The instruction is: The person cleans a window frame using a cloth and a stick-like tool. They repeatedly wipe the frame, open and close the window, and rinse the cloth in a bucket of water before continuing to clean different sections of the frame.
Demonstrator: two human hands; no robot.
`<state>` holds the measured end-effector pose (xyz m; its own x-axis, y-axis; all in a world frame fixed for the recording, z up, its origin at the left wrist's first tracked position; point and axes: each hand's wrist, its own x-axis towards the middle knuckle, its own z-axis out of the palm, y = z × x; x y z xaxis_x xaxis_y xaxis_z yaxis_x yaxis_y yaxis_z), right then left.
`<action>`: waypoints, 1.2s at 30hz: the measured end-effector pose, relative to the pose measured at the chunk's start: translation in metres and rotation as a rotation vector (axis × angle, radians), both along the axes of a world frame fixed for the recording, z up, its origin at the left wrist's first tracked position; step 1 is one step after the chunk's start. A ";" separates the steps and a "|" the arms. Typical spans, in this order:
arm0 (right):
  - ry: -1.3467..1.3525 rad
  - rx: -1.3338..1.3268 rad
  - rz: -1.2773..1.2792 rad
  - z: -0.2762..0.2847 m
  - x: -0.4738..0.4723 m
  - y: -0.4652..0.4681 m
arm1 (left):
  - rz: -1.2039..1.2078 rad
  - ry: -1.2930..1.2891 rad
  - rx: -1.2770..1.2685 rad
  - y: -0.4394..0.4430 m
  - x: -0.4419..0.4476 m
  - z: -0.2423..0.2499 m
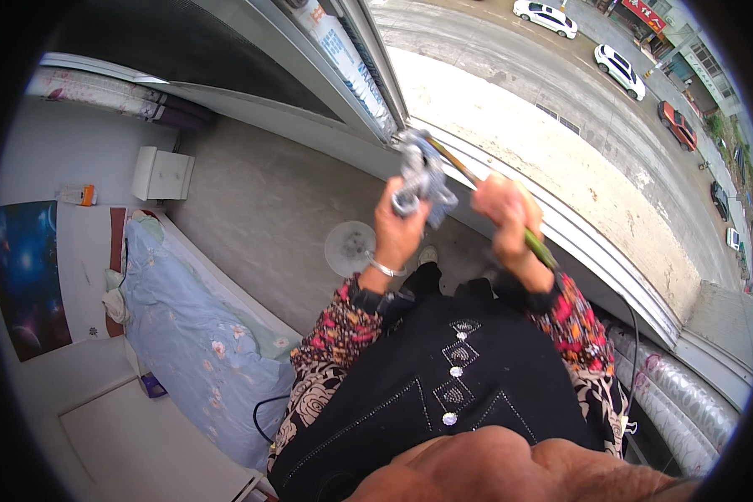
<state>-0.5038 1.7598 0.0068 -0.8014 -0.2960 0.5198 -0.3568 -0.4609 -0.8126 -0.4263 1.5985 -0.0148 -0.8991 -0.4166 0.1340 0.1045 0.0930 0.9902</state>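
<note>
In my left hand (403, 229) is a crumpled grey and blue cloth (421, 169), bunched up beside the corner of the window frame (395, 135). My right hand (508, 216) is closed around a thin green and brown stick (455, 158), whose far end meets the top of the cloth; whether it is inside the cloth cannot be told. The stick's lower end runs back past my right wrist. Both hands are slightly blurred and sit near the window sill track (577, 241).
A round translucent basin (350, 248) stands on the grey floor below my left hand. The window opens over a ledge (539, 169) and a street with parked cars. Left are a bed with blue bedding (194, 339) and a white cabinet (163, 174); rolled-up curtains (678, 401) hang at right.
</note>
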 end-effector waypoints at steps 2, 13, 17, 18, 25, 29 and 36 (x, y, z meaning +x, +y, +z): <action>-0.006 -0.148 0.059 -0.004 0.003 0.000 | -0.129 0.171 -0.086 0.000 0.001 -0.004; -0.044 -0.255 0.012 0.003 0.002 0.006 | -0.108 0.216 -0.345 0.022 -0.008 0.002; -0.093 0.024 -0.040 -0.007 -0.004 -0.015 | 0.156 0.026 -0.059 0.014 -0.019 0.004; -0.126 0.023 -0.009 -0.006 -0.006 -0.015 | 0.136 0.055 -0.053 0.013 -0.018 0.004; -0.597 -0.321 0.015 0.020 -0.039 0.040 | -0.217 0.034 -0.155 0.026 0.008 0.008; -0.574 -0.281 0.118 -0.004 -0.054 0.005 | 0.081 -0.037 -0.052 0.008 0.001 0.013; -0.703 -0.361 0.010 0.014 -0.057 0.031 | -0.110 0.008 -0.109 0.020 0.010 0.018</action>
<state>-0.5607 1.7912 0.0207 -0.9758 -0.2147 -0.0421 0.1906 -0.7396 -0.6455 -0.4165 1.6180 0.0034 -0.9372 -0.2985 0.1804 0.1279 0.1870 0.9740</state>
